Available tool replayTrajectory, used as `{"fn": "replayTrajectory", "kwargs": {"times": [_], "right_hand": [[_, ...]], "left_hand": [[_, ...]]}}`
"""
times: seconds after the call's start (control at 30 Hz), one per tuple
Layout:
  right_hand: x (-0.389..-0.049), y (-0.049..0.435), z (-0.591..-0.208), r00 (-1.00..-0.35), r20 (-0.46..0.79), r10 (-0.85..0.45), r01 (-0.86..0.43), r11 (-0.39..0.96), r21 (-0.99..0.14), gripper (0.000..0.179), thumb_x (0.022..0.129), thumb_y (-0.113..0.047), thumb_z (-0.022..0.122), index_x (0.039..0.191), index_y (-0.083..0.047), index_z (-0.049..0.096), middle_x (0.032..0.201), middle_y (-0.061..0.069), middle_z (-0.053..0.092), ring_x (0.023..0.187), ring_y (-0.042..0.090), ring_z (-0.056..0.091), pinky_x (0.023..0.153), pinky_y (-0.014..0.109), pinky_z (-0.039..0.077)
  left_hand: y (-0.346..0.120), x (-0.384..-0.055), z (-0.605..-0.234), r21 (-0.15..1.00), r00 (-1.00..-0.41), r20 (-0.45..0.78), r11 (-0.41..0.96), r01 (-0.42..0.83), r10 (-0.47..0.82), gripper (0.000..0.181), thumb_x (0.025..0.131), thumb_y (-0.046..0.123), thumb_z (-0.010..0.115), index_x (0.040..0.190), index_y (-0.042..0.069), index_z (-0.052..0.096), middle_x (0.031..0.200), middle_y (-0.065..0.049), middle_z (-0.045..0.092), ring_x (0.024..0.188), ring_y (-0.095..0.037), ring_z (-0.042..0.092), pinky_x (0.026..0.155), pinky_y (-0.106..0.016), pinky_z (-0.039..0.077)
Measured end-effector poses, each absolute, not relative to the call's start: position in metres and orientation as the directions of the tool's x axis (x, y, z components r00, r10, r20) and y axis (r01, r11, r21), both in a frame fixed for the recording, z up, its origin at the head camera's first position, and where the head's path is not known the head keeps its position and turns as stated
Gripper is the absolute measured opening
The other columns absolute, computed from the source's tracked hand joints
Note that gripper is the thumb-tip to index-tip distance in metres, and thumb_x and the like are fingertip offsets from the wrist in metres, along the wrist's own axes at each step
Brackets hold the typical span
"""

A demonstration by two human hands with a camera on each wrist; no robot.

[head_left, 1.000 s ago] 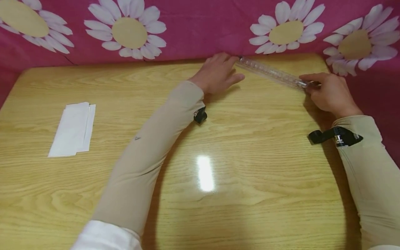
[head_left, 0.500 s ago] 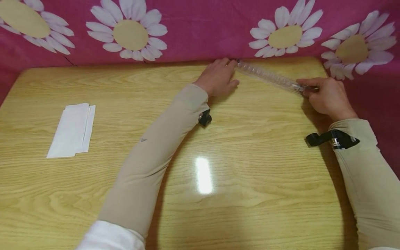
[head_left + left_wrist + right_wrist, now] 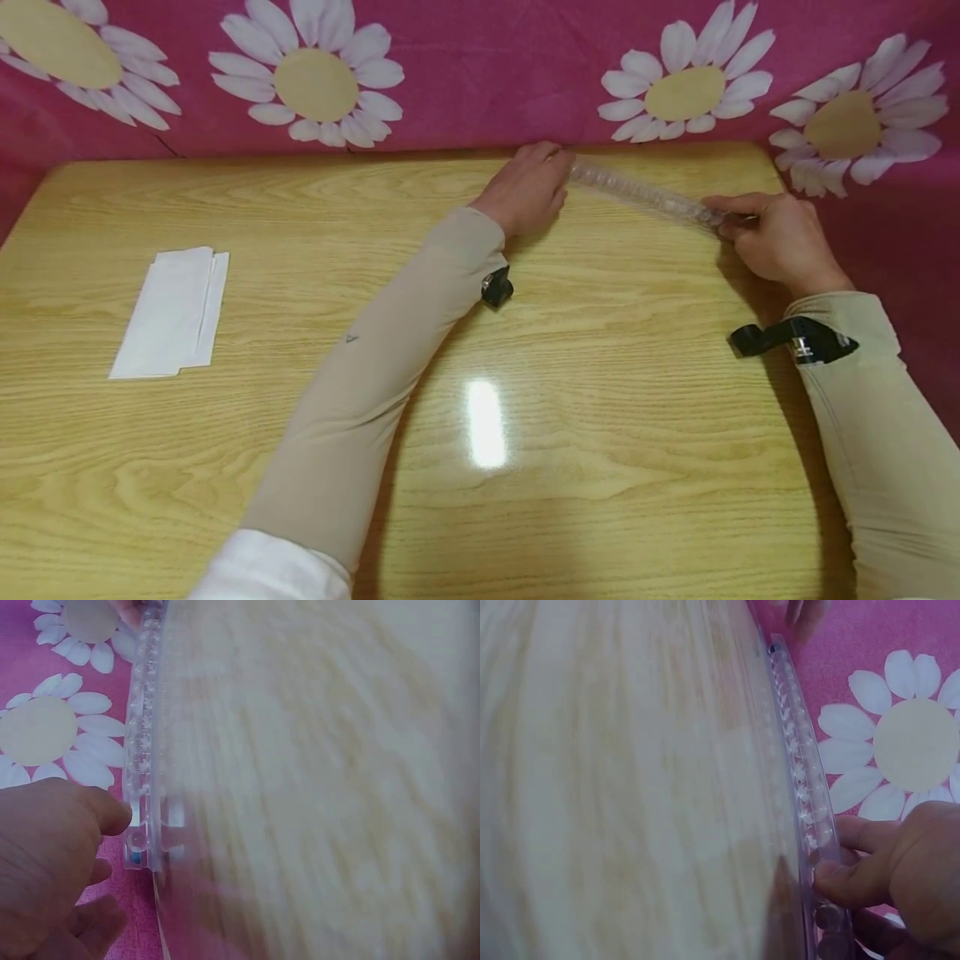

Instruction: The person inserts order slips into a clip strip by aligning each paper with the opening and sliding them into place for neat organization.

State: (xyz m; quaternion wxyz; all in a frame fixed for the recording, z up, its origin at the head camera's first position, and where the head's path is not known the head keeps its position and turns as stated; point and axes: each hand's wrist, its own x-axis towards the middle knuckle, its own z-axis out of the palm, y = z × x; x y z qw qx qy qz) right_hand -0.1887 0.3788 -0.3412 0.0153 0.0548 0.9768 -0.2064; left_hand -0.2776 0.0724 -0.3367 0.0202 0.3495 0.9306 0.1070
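Note:
A long, narrow clear plastic strip with a row of rounded bumps lies at a slant near the table's far right corner. My right hand grips its right end. In the right wrist view the thumb presses on the near face of the strip and the other fingers go behind it. My left hand is at the opposite end. The left wrist view shows one fingertip right at the edge of the strip, the other fingers loosely bent below.
Folded white paper sheets lie at the left of the wood-grain table. A pink cloth with large daisies hangs behind the table's far edge. Black camera mounts sit on both wrists.
My left thumb has drawn in from its spread position toward the fingers, by the strip's end. The strip and right hand have shifted slightly left and nearer.

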Motion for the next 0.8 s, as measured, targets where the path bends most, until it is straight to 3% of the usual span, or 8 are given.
{"fn": "replayTrajectory", "kwargs": {"times": [0.13, 0.27, 0.63, 0.8], "right_hand": [[-0.188, 0.377, -0.341, -0.994, -0.061, 0.091, 0.108, 0.906, -0.410, 0.039, 0.098, -0.019, 0.053, 0.136, -0.024, 0.056, 0.144, 0.017, 0.052, 0.125, 0.038, 0.048, 0.085, 0.042, 0.041], [-0.187, 0.375, -0.341, -0.996, -0.055, 0.075, 0.091, 0.902, -0.423, 0.039, 0.097, -0.018, 0.054, 0.136, -0.025, 0.056, 0.142, 0.016, 0.054, 0.129, 0.039, 0.048, 0.097, 0.055, 0.040], [-0.185, 0.369, -0.341, -1.000, -0.011, 0.018, 0.021, 0.902, -0.431, 0.039, 0.097, -0.014, 0.054, 0.134, -0.024, 0.059, 0.139, 0.018, 0.057, 0.129, 0.040, 0.050, 0.101, 0.058, 0.041], [-0.185, 0.368, -0.340, -1.000, -0.025, 0.011, 0.021, 0.901, -0.434, 0.037, 0.098, -0.018, 0.054, 0.134, -0.026, 0.058, 0.139, 0.019, 0.056, 0.131, 0.039, 0.049, 0.100, 0.057, 0.041]], "left_hand": [[0.072, -0.277, -0.334, 0.210, -0.766, 0.038, 0.744, 0.634, 0.642, 0.046, 0.103, 0.022, 0.040, 0.147, 0.008, 0.038, 0.149, -0.011, 0.045, 0.142, -0.025, 0.039, 0.123, -0.031, 0.027], [0.072, -0.275, -0.333, 0.191, -0.766, 0.002, 0.752, 0.631, 0.643, 0.046, 0.104, 0.023, 0.039, 0.147, 0.009, 0.038, 0.149, -0.011, 0.045, 0.140, -0.026, 0.041, 0.121, -0.033, 0.030], [0.076, -0.271, -0.329, 0.184, -0.765, 0.021, 0.750, 0.636, 0.644, 0.036, 0.103, 0.016, 0.035, 0.123, 0.004, 0.063, 0.145, -0.010, 0.052, 0.138, -0.027, 0.043, 0.122, -0.030, 0.028], [0.079, -0.269, -0.327, 0.244, -0.771, 0.010, 0.746, 0.620, 0.637, 0.029, 0.100, 0.008, 0.041, 0.118, 0.008, 0.063, 0.130, -0.009, 0.061, 0.124, -0.022, 0.056, 0.109, -0.030, 0.044]]}}
